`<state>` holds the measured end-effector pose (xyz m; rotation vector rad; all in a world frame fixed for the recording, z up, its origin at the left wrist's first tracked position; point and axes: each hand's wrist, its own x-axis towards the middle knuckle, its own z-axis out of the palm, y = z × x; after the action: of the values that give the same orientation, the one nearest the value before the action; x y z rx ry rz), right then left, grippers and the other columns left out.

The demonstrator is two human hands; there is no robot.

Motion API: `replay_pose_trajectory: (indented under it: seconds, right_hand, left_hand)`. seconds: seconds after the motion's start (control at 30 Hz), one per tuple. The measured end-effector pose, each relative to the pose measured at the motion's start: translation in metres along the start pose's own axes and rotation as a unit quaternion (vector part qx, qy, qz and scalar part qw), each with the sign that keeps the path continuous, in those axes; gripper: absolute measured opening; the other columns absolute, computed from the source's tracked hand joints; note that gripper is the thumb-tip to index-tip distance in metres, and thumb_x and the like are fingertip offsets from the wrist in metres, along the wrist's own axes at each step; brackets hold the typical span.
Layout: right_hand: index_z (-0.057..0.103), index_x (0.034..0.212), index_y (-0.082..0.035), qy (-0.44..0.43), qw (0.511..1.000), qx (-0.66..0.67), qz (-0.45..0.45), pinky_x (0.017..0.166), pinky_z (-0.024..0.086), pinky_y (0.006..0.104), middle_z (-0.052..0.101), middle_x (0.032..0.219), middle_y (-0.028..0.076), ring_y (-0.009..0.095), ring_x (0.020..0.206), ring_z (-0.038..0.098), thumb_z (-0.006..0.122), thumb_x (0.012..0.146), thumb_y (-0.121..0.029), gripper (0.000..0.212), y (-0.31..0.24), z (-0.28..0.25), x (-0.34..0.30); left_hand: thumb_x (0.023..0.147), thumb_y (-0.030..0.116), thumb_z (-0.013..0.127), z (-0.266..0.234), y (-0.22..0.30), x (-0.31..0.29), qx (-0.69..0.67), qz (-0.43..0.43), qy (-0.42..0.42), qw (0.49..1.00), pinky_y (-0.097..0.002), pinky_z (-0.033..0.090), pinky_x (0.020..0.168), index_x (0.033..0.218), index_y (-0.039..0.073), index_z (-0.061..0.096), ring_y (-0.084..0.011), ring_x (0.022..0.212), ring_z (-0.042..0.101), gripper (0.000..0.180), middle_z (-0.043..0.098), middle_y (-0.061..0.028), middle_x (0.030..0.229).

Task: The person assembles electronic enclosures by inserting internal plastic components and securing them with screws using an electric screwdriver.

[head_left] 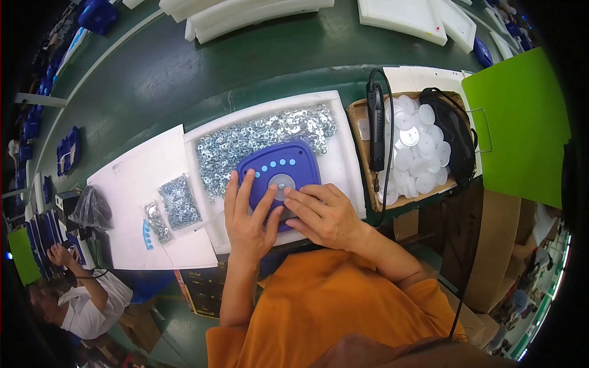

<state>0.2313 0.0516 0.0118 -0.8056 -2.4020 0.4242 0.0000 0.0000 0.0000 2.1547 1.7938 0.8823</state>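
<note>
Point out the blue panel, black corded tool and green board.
Blue panel [306,174], head view: right part of its face.
Black corded tool [375,130], head view: middle of its body.
Green board [521,126], head view: middle of its face.

One left hand and one right hand are touching one blue plastic part bearing five light-blue dots and one translucent disc. One foam tray is holding washers too many to count; one carton, white discs likewise uncountable. Two clear bags and one black screwdriver are showing nearby.
</note>
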Motion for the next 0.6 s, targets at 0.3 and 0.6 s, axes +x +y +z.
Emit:
replay_pose_trajectory:
  seconds: [0.3,0.6]
  right_hand:
    - [0.077,0.132,0.002,0.023,0.999,-0.024,0.002,0.096,0.058,0.0404,0.077,0.141,0.013,0.029,0.121,0.069,0.086,0.097,-0.024,0.045,0.004,-0.001,0.004]
    - [0.074,0.125,-0.002,0.193,0.956,-0.075,0.209,0.084,0.064,0.0531,0.078,0.124,0.02,0.042,0.101,0.078,0.084,0.099,-0.02,0.033,0.06,-0.054,0.007]
  left_hand:
    - [0.097,0.014,0.086,0.005,-0.001,0.005,0.003,0.043,0.024,0.999,-0.0615,0.042,0.13,0.132,0.012,0.085,-0.0515,0.162,0.049,0.035,0.064,-0.0216,0.165]
    - [0.098,0.019,0.084,0.001,0.0,-0.003,0.028,0.042,0.048,0.998,-0.0646,0.039,0.13,0.124,0.011,0.086,-0.0518,0.159,0.051,0.027,0.066,-0.0216,0.16]
